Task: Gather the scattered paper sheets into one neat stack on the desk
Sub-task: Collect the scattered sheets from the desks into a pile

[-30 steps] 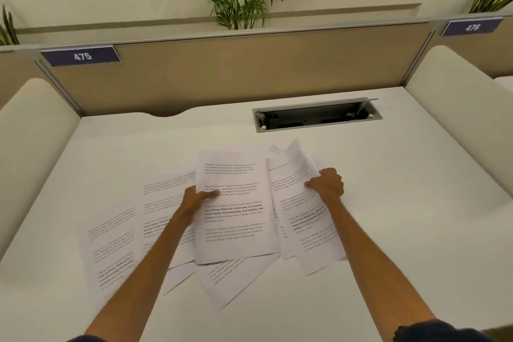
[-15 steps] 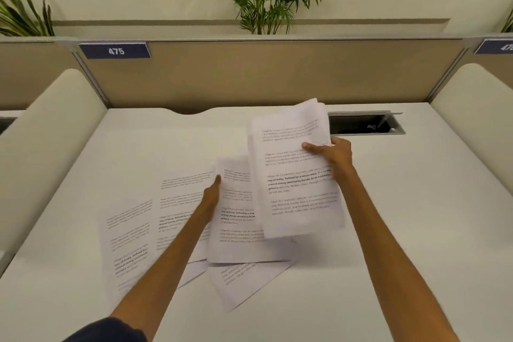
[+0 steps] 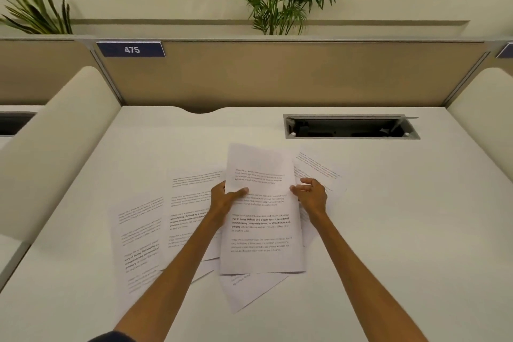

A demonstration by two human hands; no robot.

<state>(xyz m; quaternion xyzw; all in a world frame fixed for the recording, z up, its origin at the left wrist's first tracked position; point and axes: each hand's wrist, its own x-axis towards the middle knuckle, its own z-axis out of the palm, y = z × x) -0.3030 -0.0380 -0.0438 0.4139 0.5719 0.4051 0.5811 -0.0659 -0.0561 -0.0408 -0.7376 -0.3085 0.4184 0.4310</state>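
Printed white sheets lie scattered on the white desk (image 3: 402,230). A top sheet (image 3: 261,219) covers a small pile at the centre. My left hand (image 3: 224,198) holds the pile's left edge, thumb on top of the sheet. My right hand (image 3: 312,194) sits at the pile's right edge with fingers loosely spread, the thumb tip just touching the paper. One sheet (image 3: 319,171) lies angled under and behind my right hand. Two more sheets (image 3: 191,203) (image 3: 138,236) overlap to the left. Another sheet (image 3: 249,291) pokes out askew below the pile.
An open cable box (image 3: 349,127) is sunk into the desk at the back right. A tan partition (image 3: 277,75) with a "475" label (image 3: 131,49) closes the back. Padded cream dividers (image 3: 52,147) (image 3: 483,108) flank both sides. Plants stand behind.
My right hand lifted sheets from the right, carried them over and laid them on the centre pile, then loosened its grip. My left hand shifted onto that pile's left edge.
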